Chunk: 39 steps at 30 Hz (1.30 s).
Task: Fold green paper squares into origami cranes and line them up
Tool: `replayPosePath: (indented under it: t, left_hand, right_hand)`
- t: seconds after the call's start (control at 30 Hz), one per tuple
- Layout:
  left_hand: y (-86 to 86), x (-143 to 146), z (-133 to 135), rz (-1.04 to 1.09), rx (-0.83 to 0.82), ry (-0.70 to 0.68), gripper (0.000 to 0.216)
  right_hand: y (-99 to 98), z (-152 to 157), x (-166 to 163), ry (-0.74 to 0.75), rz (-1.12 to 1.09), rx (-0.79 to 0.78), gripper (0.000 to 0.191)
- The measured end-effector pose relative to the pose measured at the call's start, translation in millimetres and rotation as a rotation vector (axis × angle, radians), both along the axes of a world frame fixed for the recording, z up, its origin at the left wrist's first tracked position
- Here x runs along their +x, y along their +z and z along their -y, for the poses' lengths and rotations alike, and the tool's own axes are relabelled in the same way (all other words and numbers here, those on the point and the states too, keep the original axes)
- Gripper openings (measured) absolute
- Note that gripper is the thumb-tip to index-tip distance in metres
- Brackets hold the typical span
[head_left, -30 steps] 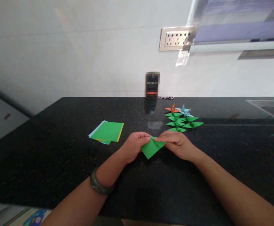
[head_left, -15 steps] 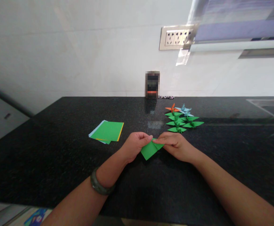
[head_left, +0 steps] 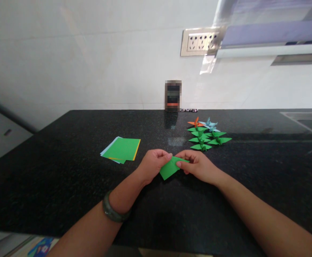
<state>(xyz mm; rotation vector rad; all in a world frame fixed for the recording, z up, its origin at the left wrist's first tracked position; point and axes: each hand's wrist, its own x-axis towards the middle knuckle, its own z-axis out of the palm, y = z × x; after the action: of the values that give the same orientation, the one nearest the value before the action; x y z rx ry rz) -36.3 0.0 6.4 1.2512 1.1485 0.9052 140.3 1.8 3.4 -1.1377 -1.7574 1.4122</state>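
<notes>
A partly folded piece of green origami paper (head_left: 168, 169) is held between both hands above the dark countertop, one corner pointing down toward me. My left hand (head_left: 155, 165) pinches its upper left side, thumb on top. On the other side, my right hand (head_left: 197, 165) grips the right flap between thumb and fingers; some of its fingertips are hidden behind the paper. Just beyond my right hand lie several folded green paper cranes (head_left: 200, 140), with an orange crane (head_left: 196, 123) and light blue cranes (head_left: 208, 124) behind them.
A stack of square paper sheets (head_left: 122, 149), green on top with yellow and blue edges, lies left of my hands. A blurred-out upright device (head_left: 173, 95) leans on the wall, a beaded strand (head_left: 189, 110) beside it. A socket panel (head_left: 201, 42) is on the wall.
My right thumb has moved onto the front of the paper, and the right fingers have shifted from lying along the fold to pinching the flap. The left hand keeps its hold.
</notes>
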Motion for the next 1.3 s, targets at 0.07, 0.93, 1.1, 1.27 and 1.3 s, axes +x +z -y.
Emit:
replayPosePath:
  t: [0.07, 0.93, 1.1, 1.27, 1.3]
  left_hand:
    - [-0.5, 0.1, 0.1, 0.002, 0.002, -0.001, 0.031]
    - [0.4, 0.2, -1.0, 0.039, 0.06, -0.007, 0.022]
    - [-1.1, 0.4, -2.6, -0.03, 0.074, 0.01, 0.018]
    - [-0.5, -0.7, -3.4, -0.084, 0.118, 0.015, 0.018]
    - [-0.3, -1.0, -3.5, -0.087, 0.122, 0.013, 0.018]
  right_hand:
    - [-0.4, 0.4, -0.8, 0.003, -0.004, -0.113, 0.02]
    - [1.3, 1.8, 1.1, -0.039, -0.05, -0.218, 0.033]
    - [2.4, 0.2, 1.8, -0.013, -0.019, -0.21, 0.036]
    - [3.2, 0.6, 2.3, 0.019, 0.015, -0.18, 0.035]
    - [2.9, 0.8, 2.4, 0.025, 0.023, -0.17, 0.034]
